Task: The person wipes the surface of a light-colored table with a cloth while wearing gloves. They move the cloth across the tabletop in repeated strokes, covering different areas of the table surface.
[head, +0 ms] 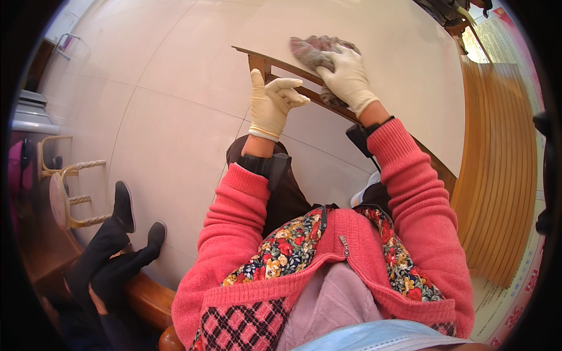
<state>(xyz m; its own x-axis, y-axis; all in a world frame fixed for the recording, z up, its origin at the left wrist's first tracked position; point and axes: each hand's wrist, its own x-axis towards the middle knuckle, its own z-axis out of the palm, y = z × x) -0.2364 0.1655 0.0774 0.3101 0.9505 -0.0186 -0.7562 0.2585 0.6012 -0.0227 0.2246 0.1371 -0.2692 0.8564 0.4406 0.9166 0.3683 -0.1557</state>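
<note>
My right hand [347, 79], in a cream rubber glove, presses a grey and pinkish cloth [309, 51] onto a pale tabletop [417, 96] near its left edge. Part of the cloth hangs over that edge below the hand. My left hand [279, 101], gloved alike, is held in the air beside the table's wooden frame [259, 63], its thumb raised and its fingers partly bent, with nothing in it. Black straps with dark devices are on both wrists.
A slatted wooden bench [496, 175] stands along the right. At the left are a stool with wrapped legs [61, 199] and a seated person's dark shoes [124, 206] beside a wooden armrest [149, 298]. Pale floor tiles [175, 118] lie between.
</note>
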